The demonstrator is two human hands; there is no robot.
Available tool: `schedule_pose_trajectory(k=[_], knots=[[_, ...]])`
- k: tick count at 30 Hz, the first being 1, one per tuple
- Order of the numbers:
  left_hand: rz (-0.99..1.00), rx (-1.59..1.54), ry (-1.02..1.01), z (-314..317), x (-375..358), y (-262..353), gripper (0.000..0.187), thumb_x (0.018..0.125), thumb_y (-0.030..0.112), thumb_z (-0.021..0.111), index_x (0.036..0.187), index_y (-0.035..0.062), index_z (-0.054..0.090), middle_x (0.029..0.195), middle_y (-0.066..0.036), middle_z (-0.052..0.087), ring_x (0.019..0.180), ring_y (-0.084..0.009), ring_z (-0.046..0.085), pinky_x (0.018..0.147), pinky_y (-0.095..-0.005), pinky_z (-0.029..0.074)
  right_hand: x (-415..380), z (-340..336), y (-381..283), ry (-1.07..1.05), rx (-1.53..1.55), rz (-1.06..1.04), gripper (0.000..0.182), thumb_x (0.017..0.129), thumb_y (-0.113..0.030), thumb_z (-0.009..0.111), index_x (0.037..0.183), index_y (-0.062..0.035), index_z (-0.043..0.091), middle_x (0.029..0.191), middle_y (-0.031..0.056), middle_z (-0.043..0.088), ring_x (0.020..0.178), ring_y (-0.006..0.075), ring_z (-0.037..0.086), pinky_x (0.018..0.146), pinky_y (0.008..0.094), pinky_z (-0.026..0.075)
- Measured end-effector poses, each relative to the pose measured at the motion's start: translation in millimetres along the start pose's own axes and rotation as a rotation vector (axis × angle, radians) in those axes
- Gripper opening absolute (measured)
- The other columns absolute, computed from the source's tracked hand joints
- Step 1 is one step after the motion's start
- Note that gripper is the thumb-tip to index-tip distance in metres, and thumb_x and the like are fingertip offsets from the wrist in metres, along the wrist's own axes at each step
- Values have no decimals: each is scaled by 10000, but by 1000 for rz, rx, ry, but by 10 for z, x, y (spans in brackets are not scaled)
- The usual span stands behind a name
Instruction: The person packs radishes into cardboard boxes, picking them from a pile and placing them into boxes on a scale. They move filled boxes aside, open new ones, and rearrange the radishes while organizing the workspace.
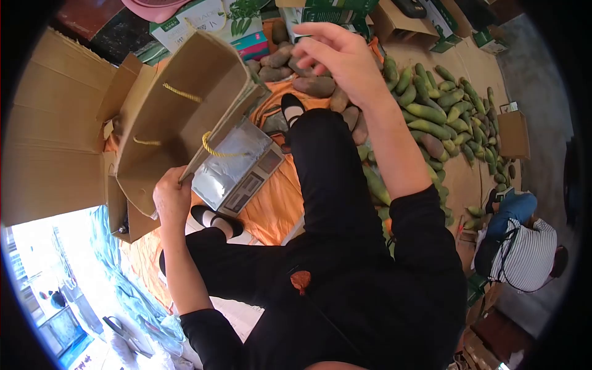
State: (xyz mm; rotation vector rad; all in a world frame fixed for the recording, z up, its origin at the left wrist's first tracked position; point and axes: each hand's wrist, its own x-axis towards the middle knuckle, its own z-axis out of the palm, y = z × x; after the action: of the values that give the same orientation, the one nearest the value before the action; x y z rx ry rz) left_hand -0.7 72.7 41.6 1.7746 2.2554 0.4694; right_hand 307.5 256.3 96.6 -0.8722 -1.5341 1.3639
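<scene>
My left hand (172,196) grips the lower edge of an open cardboard box (203,68), which is tilted and shows its brown inside and yellow rope handles (213,146). Raised at the upper middle, my right hand (336,58) has its fingers apart and holds nothing. Beneath the box's right side lies a weighing scale (243,176) with a shiny metal top, partly hidden by the box. Brown-skinned tubers (314,85) lie on the floor just below and left of my right hand.
Many green, elongated vegetables (431,114) are heaped at the right. Orange cloth (271,200) lies beneath the scale. A large cardboard box (55,123) stands at the left, printed boxes (203,21) at the top. Another person (524,253) sits at the lower right.
</scene>
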Motion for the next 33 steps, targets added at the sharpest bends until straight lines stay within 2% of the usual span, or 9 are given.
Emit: schedule_pose_trajectory(k=[6, 12, 15, 17, 18, 22, 29, 31, 33], knots=[[-125, 78, -133, 396, -70, -248, 188, 739, 181, 628, 882, 67, 669, 829, -182, 626, 808, -372, 596, 703, -440, 469, -429, -551, 796, 127, -77, 188, 257, 890, -172, 559, 1120, -67, 603, 872, 15, 636, 770, 75, 582, 635, 203, 437], [-117, 88, -267, 636, -10, -316, 219, 728, 205, 626, 879, 52, 667, 790, -215, 619, 788, -392, 594, 690, -458, 470, -1210, -794, 1834, 329, -62, 549, 204, 830, -80, 585, 1019, -9, 612, 775, 45, 633, 633, 105, 594, 559, 244, 469], [-135, 28, -269, 667, -39, -275, 224, 738, 192, 621, 897, 40, 665, 789, -213, 623, 781, -389, 597, 684, -446, 470, -1686, -697, 2456, 243, -147, 638, 179, 809, -66, 590, 963, 17, 628, 734, 64, 628, 628, 129, 600, 557, 289, 486], [-89, 76, -271, 676, -33, -245, 215, 749, 174, 617, 896, 22, 659, 784, -212, 624, 769, -383, 600, 676, -424, 470, -2009, -657, 2896, 26, -223, 762, 193, 808, -78, 588, 979, 5, 621, 713, 53, 611, 662, 122, 588, 549, 266, 465], [-84, 79, -277, 673, -36, -219, 215, 749, 174, 617, 896, 22, 659, 784, -212, 624, 769, -383, 600, 676, -424, 470, -2190, -608, 3110, -18, -392, 711, 180, 806, -140, 608, 930, -15, 648, 725, 93, 646, 711, 174, 625, 602, 298, 485], [-156, 10, -303, 665, -56, -166, 208, 749, 151, 620, 897, 10, 655, 788, -214, 622, 767, -376, 602, 682, -411, 467, -2362, -427, 2986, -171, -633, 747, 182, 760, -201, 622, 890, -86, 678, 890, 142, 664, 886, 306, 617, 787, 383, 472], [-145, 10, -311, 708, -81, -191, 205, 755, 132, 611, 915, 12, 657, 856, -214, 626, 830, -378, 600, 725, -411, 467, -2167, -529, 2767, -109, -715, 738, 186, 723, -146, 639, 901, -95, 660, 910, 127, 649, 909, 304, 598, 781, 397, 464], [-126, 6, -275, 699, -88, -170, 207, 749, 128, 605, 917, 22, 662, 860, -210, 628, 838, -377, 600, 737, -418, 467, -2044, -561, 2635, -24, -1134, 470, 327, 696, -121, 660, 1020, -112, 619, 1009, 106, 603, 1000, 287, 547, 828, 397, 442], [-99, 29, -289, 732, -90, -229, 212, 742, 131, 601, 919, 33, 667, 863, -210, 627, 840, -375, 600, 746, -423, 468, -1924, -585, 2535, -68, -1214, 428, 422, 686, -109, 666, 1096, -134, 571, 1085, 87, 555, 1063, 276, 498, 846, 403, 425]])
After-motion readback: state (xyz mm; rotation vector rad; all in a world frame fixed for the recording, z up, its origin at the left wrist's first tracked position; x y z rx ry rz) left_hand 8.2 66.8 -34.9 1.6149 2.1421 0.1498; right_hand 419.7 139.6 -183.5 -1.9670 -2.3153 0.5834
